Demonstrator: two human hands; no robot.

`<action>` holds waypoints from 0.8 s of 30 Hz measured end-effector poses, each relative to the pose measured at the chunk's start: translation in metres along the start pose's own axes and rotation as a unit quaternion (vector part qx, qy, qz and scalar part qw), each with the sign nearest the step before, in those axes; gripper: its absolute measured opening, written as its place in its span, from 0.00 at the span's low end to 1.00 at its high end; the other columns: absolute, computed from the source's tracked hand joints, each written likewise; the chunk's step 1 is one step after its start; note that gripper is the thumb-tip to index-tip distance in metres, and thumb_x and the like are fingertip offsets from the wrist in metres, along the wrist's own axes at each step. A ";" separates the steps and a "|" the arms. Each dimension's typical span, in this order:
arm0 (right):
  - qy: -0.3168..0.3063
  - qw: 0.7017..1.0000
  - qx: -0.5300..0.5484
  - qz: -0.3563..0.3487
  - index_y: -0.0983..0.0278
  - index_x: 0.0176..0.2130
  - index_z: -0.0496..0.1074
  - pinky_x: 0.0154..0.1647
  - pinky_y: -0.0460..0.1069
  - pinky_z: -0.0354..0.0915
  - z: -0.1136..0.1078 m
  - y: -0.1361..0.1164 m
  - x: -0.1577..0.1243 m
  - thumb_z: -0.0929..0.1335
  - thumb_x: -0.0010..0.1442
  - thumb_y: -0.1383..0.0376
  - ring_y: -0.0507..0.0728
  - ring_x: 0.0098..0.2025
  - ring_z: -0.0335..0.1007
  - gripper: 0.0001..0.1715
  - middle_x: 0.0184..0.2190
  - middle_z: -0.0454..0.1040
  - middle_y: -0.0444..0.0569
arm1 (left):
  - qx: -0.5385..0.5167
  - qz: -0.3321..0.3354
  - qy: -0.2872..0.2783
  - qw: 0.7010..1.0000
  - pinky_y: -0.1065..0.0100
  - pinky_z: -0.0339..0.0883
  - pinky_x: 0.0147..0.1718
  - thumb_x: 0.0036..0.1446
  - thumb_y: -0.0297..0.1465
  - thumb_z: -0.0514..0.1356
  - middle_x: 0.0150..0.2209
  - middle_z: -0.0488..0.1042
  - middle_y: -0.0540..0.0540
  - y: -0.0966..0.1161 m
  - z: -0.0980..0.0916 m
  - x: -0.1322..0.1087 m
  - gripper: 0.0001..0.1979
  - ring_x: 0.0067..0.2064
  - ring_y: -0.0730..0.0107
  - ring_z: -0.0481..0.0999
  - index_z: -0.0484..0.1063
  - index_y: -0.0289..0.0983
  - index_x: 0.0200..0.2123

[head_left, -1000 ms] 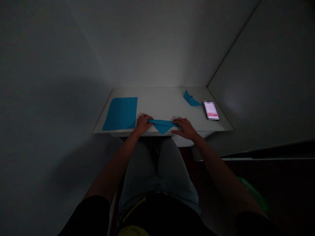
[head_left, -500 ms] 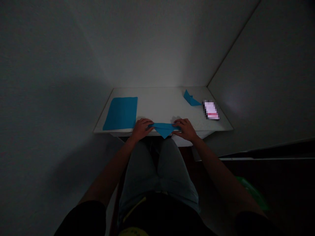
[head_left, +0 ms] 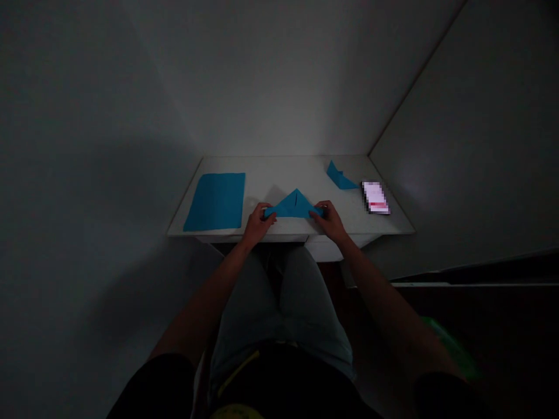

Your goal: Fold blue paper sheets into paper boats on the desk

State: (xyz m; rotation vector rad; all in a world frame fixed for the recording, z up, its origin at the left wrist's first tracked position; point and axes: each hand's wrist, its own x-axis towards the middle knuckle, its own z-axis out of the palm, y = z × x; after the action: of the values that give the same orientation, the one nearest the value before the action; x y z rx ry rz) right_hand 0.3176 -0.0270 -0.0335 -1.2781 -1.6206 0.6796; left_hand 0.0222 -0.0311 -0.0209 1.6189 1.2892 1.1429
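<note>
Between my two hands is a folded blue paper [head_left: 292, 206], shaped like a low triangle with its peak pointing away from me. A dark slit or line runs down from near the peak. My left hand [head_left: 258, 223] pinches the left corner between thumb and fingers. At the opposite corner, my right hand [head_left: 330, 221] grips the paper in the same way. The paper is held over the front part of the white table [head_left: 279, 174].
Flat blue paper [head_left: 216, 201] lies on the table's left side. At the back right sits a folded blue paper boat [head_left: 340, 177], with a lit phone [head_left: 374, 197] beside it. Walls border the table at the back and right. Something green [head_left: 449, 346] shows low on the right.
The folded paper has turned from peak toward me to peak away from me, and has moved farther onto the table. Both hands still hold its ends; the boat and phone stay put.
</note>
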 end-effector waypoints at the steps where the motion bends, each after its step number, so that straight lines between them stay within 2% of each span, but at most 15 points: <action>1: 0.011 1.000 0.008 -0.001 0.57 0.47 0.69 0.38 0.53 0.70 0.004 0.002 0.002 0.71 0.63 0.41 0.57 0.35 0.71 0.26 0.37 0.76 0.46 | -0.013 -0.011 0.005 1.000 0.67 0.74 0.38 0.64 0.36 0.65 0.33 0.81 0.51 0.001 0.002 0.003 0.15 0.35 0.69 0.82 0.70 0.41 0.52; 6: 0.033 0.999 0.032 0.012 0.57 0.42 0.69 0.42 0.54 0.72 0.010 0.009 0.004 0.70 0.63 0.43 0.58 0.38 0.74 0.23 0.37 0.76 0.48 | -0.016 -0.032 0.003 0.999 0.67 0.74 0.36 0.65 0.35 0.64 0.32 0.82 0.51 0.001 0.005 0.005 0.14 0.32 0.70 0.81 0.68 0.41 0.51; 10: 0.000 0.999 0.025 0.023 0.58 0.43 0.75 0.45 0.56 0.73 0.004 0.007 -0.001 0.70 0.62 0.45 0.59 0.39 0.76 0.21 0.41 0.80 0.50 | -0.001 -0.023 0.017 1.000 0.67 0.75 0.37 0.65 0.35 0.64 0.34 0.82 0.50 -0.002 0.004 0.005 0.11 0.32 0.69 0.82 0.71 0.41 0.48; 13: -0.024 0.999 0.016 0.038 0.59 0.48 0.78 0.40 0.56 0.74 0.001 0.004 -0.003 0.73 0.60 0.45 0.58 0.34 0.74 0.25 0.39 0.82 0.49 | 0.020 -0.017 0.026 0.999 0.66 0.76 0.39 0.61 0.35 0.68 0.36 0.83 0.49 -0.006 0.003 0.005 0.12 0.34 0.68 0.83 0.75 0.40 0.47; 16: -0.022 0.998 0.014 0.049 0.59 0.51 0.79 0.36 0.55 0.74 0.001 0.003 -0.003 0.75 0.58 0.44 0.57 0.31 0.72 0.30 0.36 0.81 0.49 | 0.034 -0.015 0.034 0.999 0.64 0.76 0.40 0.58 0.36 0.71 0.36 0.83 0.47 -0.008 0.002 0.004 0.15 0.35 0.67 0.83 0.78 0.39 0.47; 24: -0.011 0.999 -0.015 0.051 0.61 0.56 0.80 0.41 0.57 0.75 0.000 -0.002 -0.004 0.74 0.59 0.41 0.59 0.34 0.75 0.35 0.36 0.82 0.51 | 0.025 0.001 0.046 0.999 0.63 0.78 0.42 0.57 0.38 0.72 0.40 0.84 0.44 -0.011 0.002 0.004 0.14 0.37 0.65 0.83 0.81 0.38 0.44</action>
State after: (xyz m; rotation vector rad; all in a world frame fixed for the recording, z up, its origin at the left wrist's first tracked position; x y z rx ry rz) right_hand 0.3173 -0.0310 -0.0332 -1.3872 -1.5976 0.7373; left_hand 0.0207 -0.0254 -0.0307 1.6215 1.3850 1.2072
